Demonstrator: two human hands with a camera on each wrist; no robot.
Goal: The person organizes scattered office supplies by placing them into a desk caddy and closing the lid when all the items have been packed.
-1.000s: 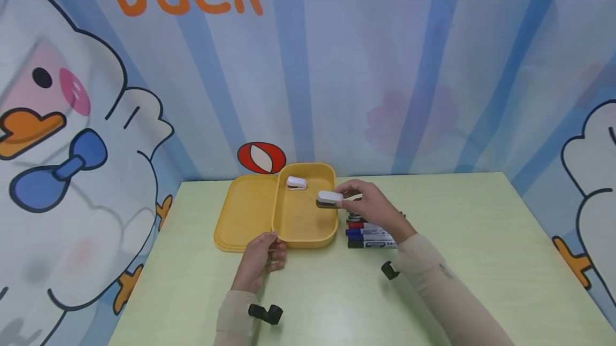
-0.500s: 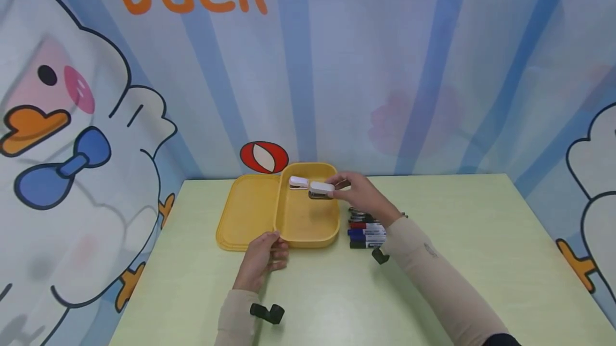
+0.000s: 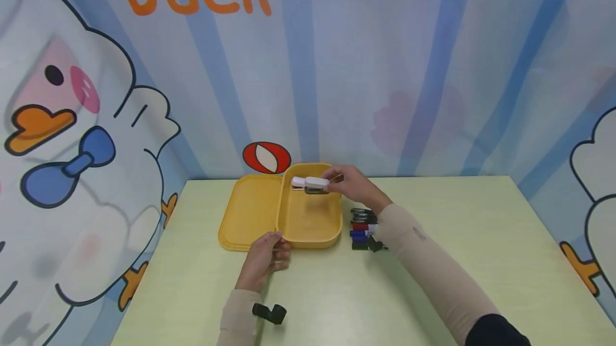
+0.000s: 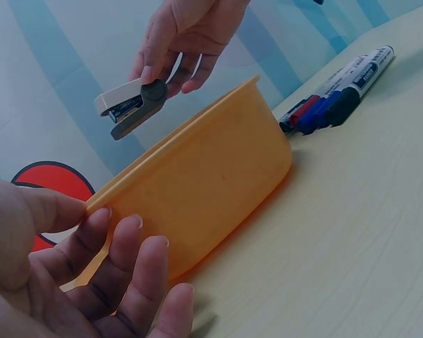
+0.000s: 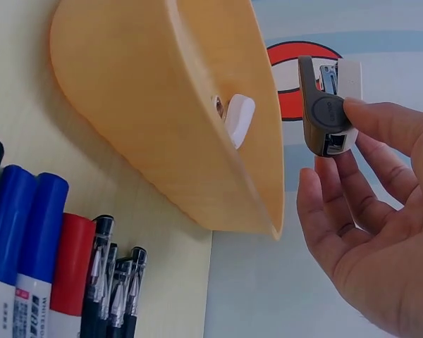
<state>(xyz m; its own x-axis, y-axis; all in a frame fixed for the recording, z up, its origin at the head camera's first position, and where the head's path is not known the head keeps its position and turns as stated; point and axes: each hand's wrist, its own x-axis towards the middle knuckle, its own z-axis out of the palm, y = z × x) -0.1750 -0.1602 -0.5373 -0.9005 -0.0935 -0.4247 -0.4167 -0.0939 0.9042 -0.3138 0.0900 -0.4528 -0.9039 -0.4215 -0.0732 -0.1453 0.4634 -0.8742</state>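
Note:
In the head view a yellow box (image 3: pixel 310 223) stands on the table with its lid folded out flat to the left. My left hand (image 3: pixel 262 260) pinches the box rim at the near left corner between thumb and index finger, the other fingers loosely bent. Over the box, my right hand (image 3: pixel 353 185) holds a white and dark grey stapler (image 4: pixel 137 105) by its rear end, between thumb and fingers. The left wrist view shows this stapler above the rim. Inside the box lies a second, pinkish-white stapler (image 3: pixel 298 182), partly hidden by the box wall in the right wrist view (image 5: pixel 240 120).
Red, blue and black markers (image 5: pixel 39 232) lie side by side right of the box, with several black pens (image 5: pixel 116 282) beside them. The flat lid (image 3: pixel 250 212) takes up room on the left. Behind the table hangs a duck-patterned curtain (image 3: pixel 346 68).
My right hand has carried the stapler left and toward the far end of the box, close to the other stapler. The left hand keeps its pinch on the rim.

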